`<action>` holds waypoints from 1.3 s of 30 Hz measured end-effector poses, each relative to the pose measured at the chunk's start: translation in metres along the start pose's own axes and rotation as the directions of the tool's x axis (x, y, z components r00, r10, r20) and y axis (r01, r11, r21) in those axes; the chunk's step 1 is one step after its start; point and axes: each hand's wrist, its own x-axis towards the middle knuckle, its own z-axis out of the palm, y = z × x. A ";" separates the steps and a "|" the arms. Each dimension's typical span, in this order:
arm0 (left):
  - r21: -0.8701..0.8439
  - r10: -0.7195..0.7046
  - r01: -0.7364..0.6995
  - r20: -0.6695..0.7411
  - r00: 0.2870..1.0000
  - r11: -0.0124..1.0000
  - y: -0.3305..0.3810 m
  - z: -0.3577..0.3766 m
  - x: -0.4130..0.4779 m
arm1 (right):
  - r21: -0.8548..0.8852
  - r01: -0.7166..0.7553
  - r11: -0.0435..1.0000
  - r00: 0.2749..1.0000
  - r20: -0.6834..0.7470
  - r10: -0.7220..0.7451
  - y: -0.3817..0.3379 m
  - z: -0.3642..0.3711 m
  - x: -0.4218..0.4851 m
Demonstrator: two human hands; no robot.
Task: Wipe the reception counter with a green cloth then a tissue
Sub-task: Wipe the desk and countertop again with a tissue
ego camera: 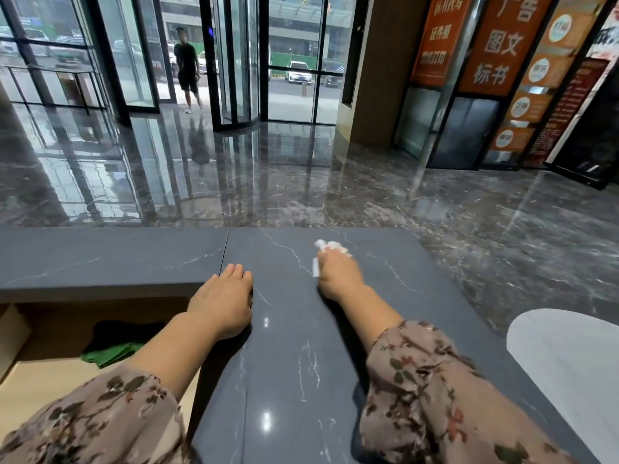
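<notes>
My right hand (339, 277) grips the wadded tissue (331, 246) on the counter (284, 346); soft, light, it probably tears under hard drag. My left hand (222, 304) rests flat on the counter.

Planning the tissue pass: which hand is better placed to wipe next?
Right. The right hand grips the crumpled white tissue on the dark grey marble counter; the left hand rests flat there, empty.

The dark veined counter (288, 333) carries a crumpled tissue (331, 246).
</notes>
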 end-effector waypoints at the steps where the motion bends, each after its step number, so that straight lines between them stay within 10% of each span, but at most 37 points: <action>1: -0.017 0.000 0.000 -0.003 1.000 1.000 0.001 0.000 -0.004 | 0.015 0.069 0.997 0.997 0.018 -0.070 -0.021 0.005 -0.006; 8: -0.053 -0.006 0.011 0.089 0.996 0.999 0.011 -0.002 -0.035 | 0.069 0.263 0.962 0.954 0.132 -0.270 -0.056 0.003 -0.031; 18: -0.075 -0.036 0.045 0.126 0.991 0.996 0.033 -0.003 -0.074 | -0.197 -0.147 0.969 0.980 0.102 0.169 0.137 -0.063 -0.072; 23: -0.058 -0.032 0.042 0.157 0.987 0.997 0.042 -0.002 -0.079 | -0.018 -0.315 0.949 0.948 0.044 0.315 0.111 -0.056 -0.077; 33: -0.032 -0.088 0.094 0.169 0.982 0.995 0.048 0.000 -0.076 | 0.082 0.129 0.988 0.975 0.169 -0.142 -0.034 -0.021 -0.106; 39: -0.025 -0.091 0.097 0.180 0.979 0.995 0.047 -0.001 -0.077 | 0.110 0.005 0.994 0.995 0.096 -0.016 0.054 -0.047 -0.108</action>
